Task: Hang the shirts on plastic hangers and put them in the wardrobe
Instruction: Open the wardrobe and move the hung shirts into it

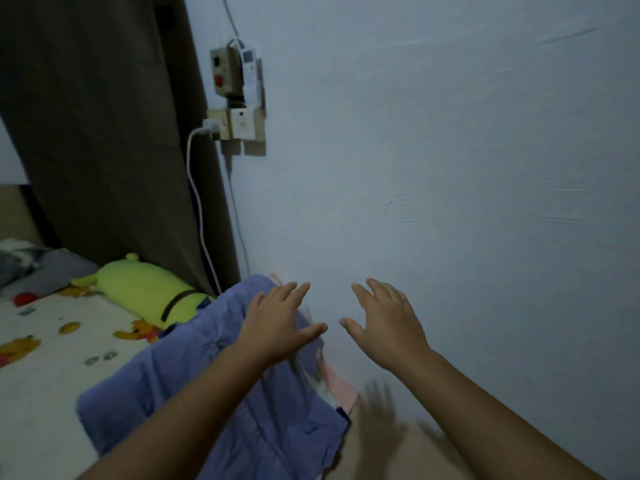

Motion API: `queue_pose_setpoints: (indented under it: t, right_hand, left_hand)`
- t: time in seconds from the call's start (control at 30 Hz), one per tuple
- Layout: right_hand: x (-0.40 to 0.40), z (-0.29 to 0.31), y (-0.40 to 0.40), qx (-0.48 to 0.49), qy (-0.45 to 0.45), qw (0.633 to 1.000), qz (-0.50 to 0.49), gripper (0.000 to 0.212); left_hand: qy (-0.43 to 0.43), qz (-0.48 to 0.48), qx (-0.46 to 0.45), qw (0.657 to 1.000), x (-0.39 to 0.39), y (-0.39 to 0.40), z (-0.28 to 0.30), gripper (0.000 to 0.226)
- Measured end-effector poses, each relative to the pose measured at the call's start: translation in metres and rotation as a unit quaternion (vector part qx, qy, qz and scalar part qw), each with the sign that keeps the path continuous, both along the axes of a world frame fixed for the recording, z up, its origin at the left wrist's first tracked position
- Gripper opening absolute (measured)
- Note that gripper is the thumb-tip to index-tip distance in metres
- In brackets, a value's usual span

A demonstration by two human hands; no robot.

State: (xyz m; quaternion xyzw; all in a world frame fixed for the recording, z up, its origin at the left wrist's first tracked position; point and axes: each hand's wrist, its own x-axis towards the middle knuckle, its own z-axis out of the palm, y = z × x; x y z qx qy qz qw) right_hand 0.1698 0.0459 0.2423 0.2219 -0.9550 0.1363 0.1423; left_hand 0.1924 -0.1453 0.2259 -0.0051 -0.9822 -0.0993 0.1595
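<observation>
A blue-purple shirt (pixel 194 386) lies spread on the bed's right side, next to the wall. Under its right edge a pink and white garment (pixel 337 384) peeks out. My left hand (pixel 277 323) hovers over the upper part of the blue shirt with straight, spread fingers and holds nothing. My right hand (pixel 388 323) is raised in front of the pale wall, fingers spread, also holding nothing. No hanger and no wardrobe are in view.
The bed (pixel 52 375) has a cartoon-bear sheet. A green plush pillow (pixel 145 292) lies at its head beside a dark curtain (pixel 104 133). Wall sockets (pixel 239 124) with a white cable (pixel 201 209) sit above. A grey pillow (pixel 41 268) lies at the left.
</observation>
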Motion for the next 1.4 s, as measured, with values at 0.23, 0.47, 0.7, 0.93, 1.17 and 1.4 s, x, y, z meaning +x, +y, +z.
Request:
queue_pose_setpoints:
  t: [0.23, 0.47, 0.7, 0.93, 1.17, 1.4]
  right_hand:
    - [-0.041, -0.036, -0.159, 0.032, -0.047, 0.995, 0.078, 0.064]
    - [-0.078, -0.073, -0.274, 0.057, -0.089, 0.989, 0.102, 0.065]
    - [-0.119, -0.1, -0.346, 0.062, -0.124, 0.982, 0.132, 0.065]
    - [-0.159, -0.125, -0.381, 0.038, -0.157, 0.973, 0.166, 0.067]
    - [-0.174, -0.148, -0.377, 0.043, -0.201, 0.965, 0.165, 0.071]
    - [-0.18, -0.147, -0.376, 0.031, -0.203, 0.962, 0.178, 0.071]
  left_hand:
    - [-0.05, 0.069, 0.041, 0.996, -0.018, -0.16, -0.052, 0.091]
    - [-0.104, 0.121, 0.103, 0.982, -0.05, -0.276, -0.096, 0.08]
    - [-0.16, 0.185, 0.254, 0.936, -0.087, -0.328, -0.132, 0.088]
    - [-0.296, 0.196, 0.465, 0.811, -0.112, -0.346, -0.156, 0.108]
    - [-0.332, 0.164, 0.53, 0.763, -0.118, -0.351, -0.164, 0.097]
    - [-0.293, 0.188, 0.495, 0.796, -0.114, -0.355, -0.163, 0.132]
